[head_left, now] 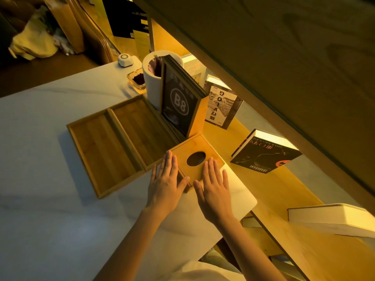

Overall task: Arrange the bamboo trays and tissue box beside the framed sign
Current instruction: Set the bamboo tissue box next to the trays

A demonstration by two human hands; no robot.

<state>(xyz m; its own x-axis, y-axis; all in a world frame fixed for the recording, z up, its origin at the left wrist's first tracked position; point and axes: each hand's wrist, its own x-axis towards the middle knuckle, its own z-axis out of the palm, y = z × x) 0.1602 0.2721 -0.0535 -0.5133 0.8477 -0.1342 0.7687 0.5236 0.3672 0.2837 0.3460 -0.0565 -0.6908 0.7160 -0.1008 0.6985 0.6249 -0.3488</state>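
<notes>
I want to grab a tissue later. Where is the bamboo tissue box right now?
In the head view, the bamboo tissue box sits at the table's right edge, just in front of the framed sign, right of the two bamboo trays, with both hands on it.

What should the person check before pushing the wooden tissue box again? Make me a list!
1. Left hand flat on the tissue box: ok.
2. Right hand flat on its near edge: ok.
3. Box close beside the framed sign: ok.
4. Two bamboo trays side by side, touching: ok.
5. Box squared with the trays: not ok, it sits turned at an angle.
6. Tissues inside the box: cannot tell, the hole looks dark.
</notes>
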